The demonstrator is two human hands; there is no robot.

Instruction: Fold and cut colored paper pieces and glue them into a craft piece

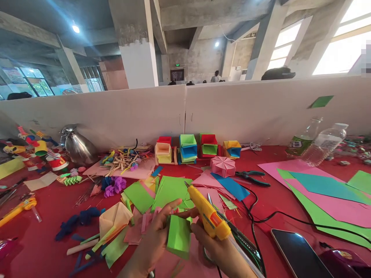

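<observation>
My left hand is closed around the side of a small green folded paper box, thumb and fingers pointing away from me. In my right hand is a yellow hot glue gun, its nozzle pointing up and to the left, above the green sheets. A finger of that hand reaches across behind the top of the box; whether it touches is hard to see. Under and beyond the hands lie loose green paper sheets and pink scraps. A utility knife lies partly hidden by my right wrist.
Small coloured paper drawers stand along the white partition. Black-handled pliers, a pink paper fan shape and a black cord lie right of centre. A phone sits front right, a steel jug back left, and plastic bottles back right.
</observation>
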